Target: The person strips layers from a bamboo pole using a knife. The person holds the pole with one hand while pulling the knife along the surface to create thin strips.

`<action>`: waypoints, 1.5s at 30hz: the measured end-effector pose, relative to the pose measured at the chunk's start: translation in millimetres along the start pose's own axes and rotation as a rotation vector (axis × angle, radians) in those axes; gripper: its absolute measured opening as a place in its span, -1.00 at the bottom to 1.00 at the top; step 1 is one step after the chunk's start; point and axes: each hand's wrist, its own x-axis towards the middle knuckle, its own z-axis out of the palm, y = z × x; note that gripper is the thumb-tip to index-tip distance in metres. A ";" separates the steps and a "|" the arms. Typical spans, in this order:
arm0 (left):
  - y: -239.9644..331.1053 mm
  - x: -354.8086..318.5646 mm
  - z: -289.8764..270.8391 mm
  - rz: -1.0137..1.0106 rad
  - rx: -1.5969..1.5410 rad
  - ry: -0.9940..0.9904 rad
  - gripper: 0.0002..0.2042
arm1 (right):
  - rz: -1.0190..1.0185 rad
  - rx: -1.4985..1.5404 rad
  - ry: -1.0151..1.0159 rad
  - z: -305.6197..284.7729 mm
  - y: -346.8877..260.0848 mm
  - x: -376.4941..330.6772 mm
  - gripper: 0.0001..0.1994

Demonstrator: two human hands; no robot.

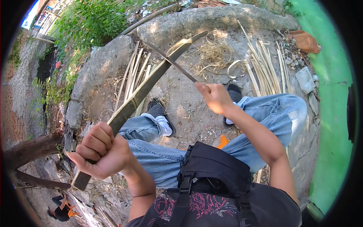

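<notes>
Left hand: we see the left hand [103, 151] clenched around the lower end of a long bamboo slat [141, 92], fingers wrapped over it, low at the left.
Slat: it runs up and to the right from that fist, past the left knee, with its far tip near the stone curb [211, 19]; a short stub sticks out below the fist.
Right hand: the right hand [214, 96] is closed on the handle of a thin blade [170, 60], right of centre.
Blade: it slants up and to the left and crosses the slat about two thirds of the way along it; blade and slat touch at the crossing.
Edges: the curb bends around the far side of the ground; a green wall [332, 113] closes the right side; a trunk [30, 149] lies at the lower left.
Open room: we note bare concrete [189, 109] between the shoes and under the crossing.
Ground: pale shavings [211, 56] lie curled near the curb.
Strips: one bundle of split strips [132, 75] lies behind the slat at the left, another [264, 68] fans out at the right, above the right knee.
Containers: a black bag [211, 170] is strapped on the person's front, shut; we cannot tell its contents.
Legs: jeans [159, 155] and dark shoes are spread to either side of the bare patch.
</notes>
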 end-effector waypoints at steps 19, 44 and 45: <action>3.1 12.6 -19.8 -0.010 0.034 0.083 -0.52 | 0.014 0.080 0.049 20.2 24.7 23.1 -0.38; 9.6 16.8 -36.5 -0.044 0.093 0.161 -0.53 | 0.095 0.043 0.009 29.4 20.4 25.2 -0.31; 6.6 20.5 -36.9 -0.028 0.100 0.176 -0.53 | -0.010 0.080 -0.012 34.5 8.2 16.8 -0.31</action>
